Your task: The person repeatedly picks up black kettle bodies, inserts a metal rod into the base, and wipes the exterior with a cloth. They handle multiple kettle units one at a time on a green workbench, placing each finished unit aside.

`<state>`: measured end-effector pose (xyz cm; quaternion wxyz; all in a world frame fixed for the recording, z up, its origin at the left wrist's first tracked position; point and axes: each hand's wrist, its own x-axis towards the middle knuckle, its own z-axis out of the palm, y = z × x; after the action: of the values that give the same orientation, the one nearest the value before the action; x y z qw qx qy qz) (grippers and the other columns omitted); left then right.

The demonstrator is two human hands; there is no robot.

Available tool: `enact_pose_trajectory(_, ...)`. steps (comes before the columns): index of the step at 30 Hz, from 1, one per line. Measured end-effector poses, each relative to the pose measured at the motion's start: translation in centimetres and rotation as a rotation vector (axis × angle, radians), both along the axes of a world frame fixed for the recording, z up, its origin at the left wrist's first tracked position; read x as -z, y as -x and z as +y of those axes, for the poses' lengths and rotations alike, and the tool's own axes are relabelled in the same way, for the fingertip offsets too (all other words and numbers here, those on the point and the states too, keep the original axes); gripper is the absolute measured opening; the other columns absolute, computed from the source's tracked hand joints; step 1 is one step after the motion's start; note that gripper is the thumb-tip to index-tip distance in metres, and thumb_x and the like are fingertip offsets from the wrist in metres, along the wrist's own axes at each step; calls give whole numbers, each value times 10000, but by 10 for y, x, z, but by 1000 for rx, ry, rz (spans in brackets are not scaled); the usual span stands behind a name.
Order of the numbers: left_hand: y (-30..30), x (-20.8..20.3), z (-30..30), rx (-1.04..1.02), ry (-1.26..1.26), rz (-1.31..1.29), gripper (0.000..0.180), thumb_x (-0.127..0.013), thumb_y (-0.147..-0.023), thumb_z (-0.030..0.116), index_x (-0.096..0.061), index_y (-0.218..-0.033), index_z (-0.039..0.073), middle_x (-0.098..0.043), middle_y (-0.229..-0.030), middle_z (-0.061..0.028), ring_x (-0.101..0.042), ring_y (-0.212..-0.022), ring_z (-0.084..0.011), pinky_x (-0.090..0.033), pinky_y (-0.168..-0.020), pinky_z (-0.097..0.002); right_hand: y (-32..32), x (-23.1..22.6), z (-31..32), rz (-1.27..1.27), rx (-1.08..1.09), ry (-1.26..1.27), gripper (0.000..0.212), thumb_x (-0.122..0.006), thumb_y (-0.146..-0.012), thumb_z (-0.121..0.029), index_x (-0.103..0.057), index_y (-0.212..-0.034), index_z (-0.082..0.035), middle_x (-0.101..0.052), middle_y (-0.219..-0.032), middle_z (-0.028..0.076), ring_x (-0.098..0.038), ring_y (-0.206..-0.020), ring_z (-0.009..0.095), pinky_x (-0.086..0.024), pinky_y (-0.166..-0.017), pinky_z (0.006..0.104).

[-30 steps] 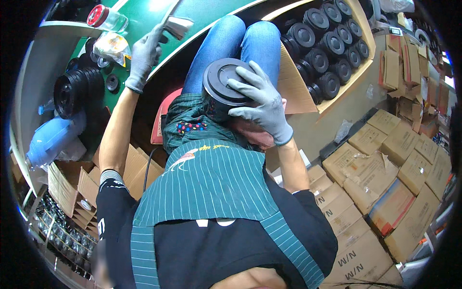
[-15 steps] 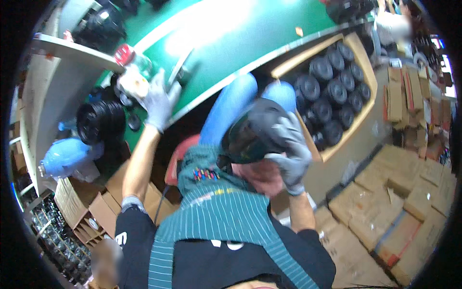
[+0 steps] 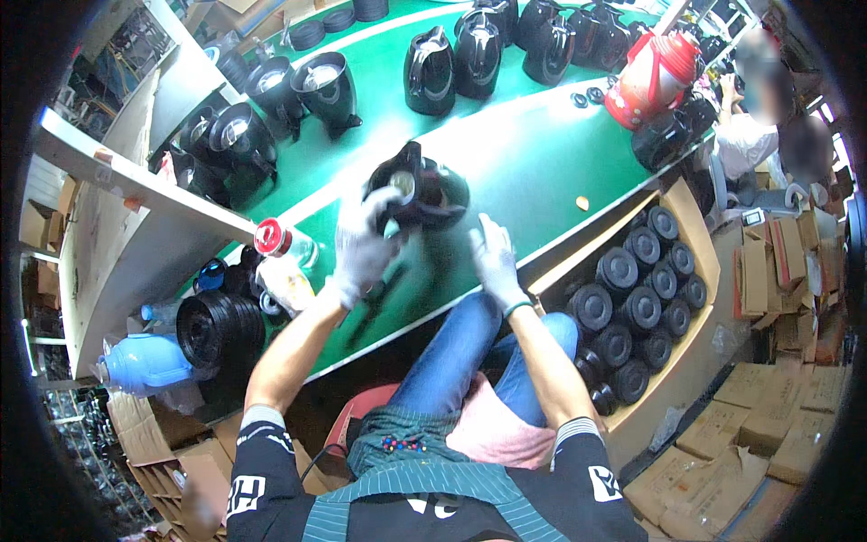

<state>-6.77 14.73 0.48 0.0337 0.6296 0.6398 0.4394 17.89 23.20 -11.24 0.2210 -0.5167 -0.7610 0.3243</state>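
Note:
My left hand [image 3: 366, 237], in a grey glove, is closed on a glossy black vacuum jug [image 3: 442, 194] over the green table. The jug lies tilted on its side, its rim toward that hand; whether it touches the table I cannot tell. Some fingers are hidden by the jug's rim. Just right of and nearer than the jug, my gloved right hand [image 3: 497, 260] has its fingers stretched out and holds nothing. A clear jar with a red lid [image 3: 273, 237] stands left of my left hand. A pink cloth [image 3: 504, 429] lies across my lap.
Several black jugs [image 3: 430, 72] stand along the far side of the green table [image 3: 533, 149]. A red thermos [image 3: 652, 81] is at far right. An open carton [image 3: 707, 244] of round black parts sits by my right knee. Stacked black rings [image 3: 217, 327] are at left.
The black jug has gone from my lap, where my right hand held it, to over the table in my left hand. My right hand has let go. The view now takes in more table.

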Motion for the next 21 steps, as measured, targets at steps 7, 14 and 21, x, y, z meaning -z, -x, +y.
enact_pose_trajectory(7, 60, 14, 185, -236, 59, 203, 582, -942, -753, 361, -757, -1261, 145, -600, -1463, -262, -571, -1347, -460, -480, -1143, -510, 12, 36, 0, -567, -76, -249, 949, -615, -995, -653, -334, -1715, -103, -266, -1755, 284, -193, -1632, 501, -139, -1277, 722)
enact_pose_trajectory(14, 104, 11, 260, -418, 148, 220, 674, -901, -809, 441, -681, -1411, 231, -619, -1395, -244, -605, -1273, -451, -509, -1087, -520, 14, 31, -1, -613, -83, -239, 946, -627, -989, -656, -357, -1703, -97, -273, -1737, 303, -201, -1621, 514, -160, -1267, 731)
enact_pose_trajectory(21, 156, -10, 225, -544, -22, 604, 585, -791, -884, 435, -677, -1410, 207, -669, -1342, -174, -652, -1195, -401, -533, -991, -509, 12, 28, 0, -632, -69, -218, 927, -606, -1001, -657, -367, -1700, -97, -260, -1744, 303, -196, -1626, 509, -160, -1266, 733)
